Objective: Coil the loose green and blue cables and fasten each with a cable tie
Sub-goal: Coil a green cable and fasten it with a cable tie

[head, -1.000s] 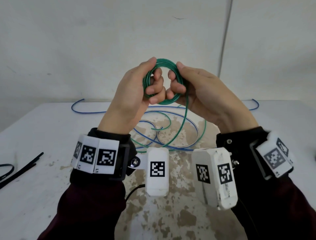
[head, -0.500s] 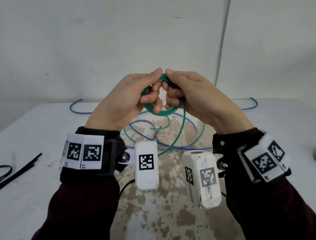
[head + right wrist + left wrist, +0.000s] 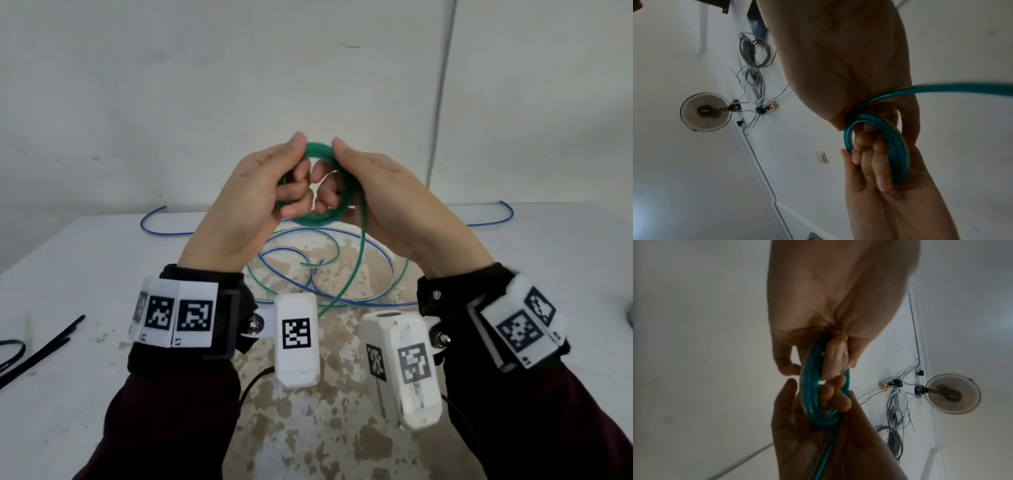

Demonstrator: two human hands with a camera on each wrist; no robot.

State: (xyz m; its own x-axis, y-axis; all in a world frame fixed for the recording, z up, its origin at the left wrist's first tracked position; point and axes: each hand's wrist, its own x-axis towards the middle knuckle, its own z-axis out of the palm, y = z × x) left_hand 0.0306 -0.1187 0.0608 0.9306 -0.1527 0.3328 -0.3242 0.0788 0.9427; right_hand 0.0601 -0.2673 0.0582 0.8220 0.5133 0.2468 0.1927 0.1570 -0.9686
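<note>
Hands gripping green cable coil, blue cable on table

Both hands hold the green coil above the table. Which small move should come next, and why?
Probably one more turn: the right hand draws up the loose green strand and lays it on the green coil that the left hand grips. Much green cable still lies on the table, so the cable ties seem premature.

The green cable is showing a glossy, translucent plastic jacket. The blue cable is appearing as smooth plastic. The worktop is presenting a matt white coating, flaking to rough brown patches. The cable ties are looking like black plastic.
</note>
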